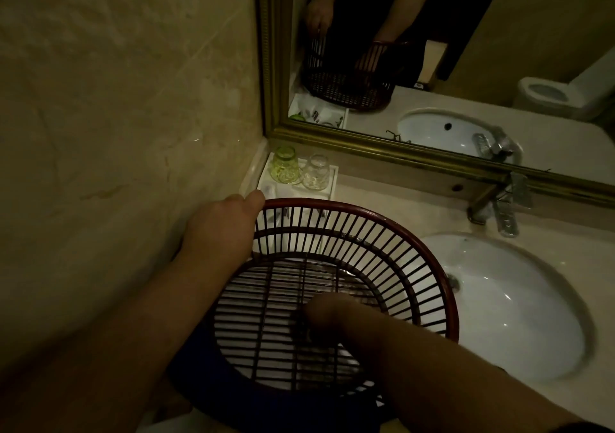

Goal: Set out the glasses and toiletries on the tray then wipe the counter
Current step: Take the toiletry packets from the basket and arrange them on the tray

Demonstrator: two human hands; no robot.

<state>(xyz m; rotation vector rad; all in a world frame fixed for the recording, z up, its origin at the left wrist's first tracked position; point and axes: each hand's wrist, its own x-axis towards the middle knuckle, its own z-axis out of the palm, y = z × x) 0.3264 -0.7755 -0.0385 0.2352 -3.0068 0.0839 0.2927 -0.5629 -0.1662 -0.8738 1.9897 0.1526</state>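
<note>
Two glasses stand side by side at the far end of the white tray (265, 184), a green glass (284, 165) on the left and a clear glass (317, 172) just right of it. The tray sits in the far left corner of the surface (396, 196), against the wall. A dark red slatted basket (382, 219) is tilted with its mouth toward the camera and covers the near part of the tray, whose white shows through the bars. The glasses lie just beyond the basket's far rim, a little past the left hand (229, 224). That hand grasps the basket at its far left rim, thumb on the rim and fingers hidden behind the wall. The right hand (327, 313) reaches down inside the basket toward its grid floor. It is too dark to tell whether it holds anything. A dark blue thing (233, 399) lies under the basket's near edge, and I cannot tell what it is.

The surface is pale stone with a white oval sink (519, 303) sunk in on the right and a metal faucet (499, 209) behind it. A gold-framed mirror (466, 66) runs along the far wall. It reflects the basket, both arms, small toiletries (317, 115) in the tray and a white toilet (549, 95). Marbled beige tiles (116, 116) cover the left wall, and the room is dim.
</note>
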